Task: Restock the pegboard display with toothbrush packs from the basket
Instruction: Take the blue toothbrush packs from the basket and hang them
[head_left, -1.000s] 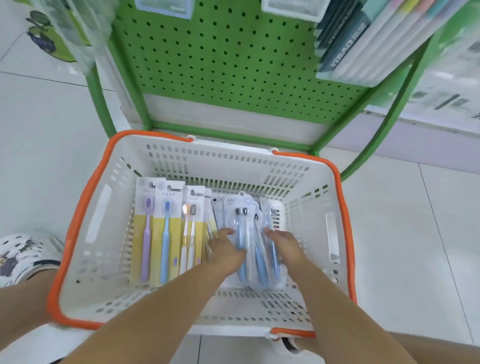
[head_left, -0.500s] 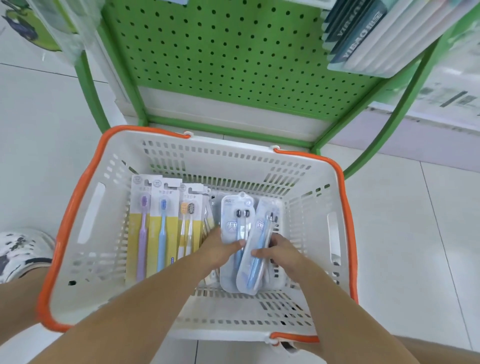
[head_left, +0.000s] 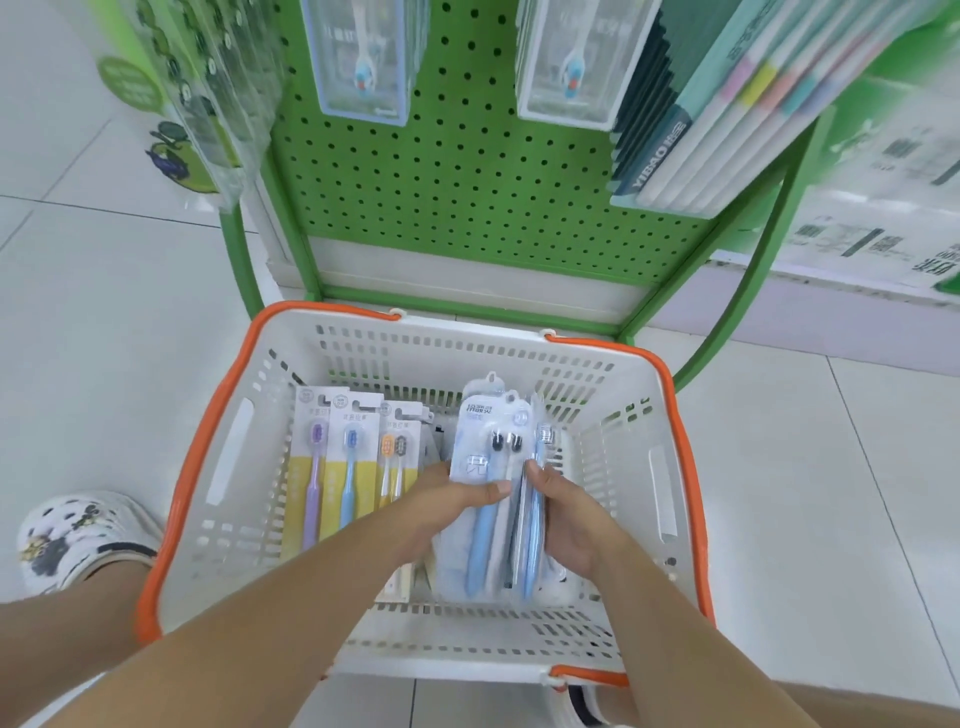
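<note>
Toothbrush packs (head_left: 491, 499) are sitting low inside the basket (head_left: 685, 467), left hand (head_left: 441, 506) and right hand (head_left: 563, 519) both pinching several slippery blister packs; one could be sliding loose, snagging the rim.

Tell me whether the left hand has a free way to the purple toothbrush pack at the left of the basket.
Probably yes. The purple toothbrush pack lies uncovered on top at the basket's left side, nothing over it. But the left hand is busy gripping the clear toothbrush packs, so it would have to let go first.
</note>
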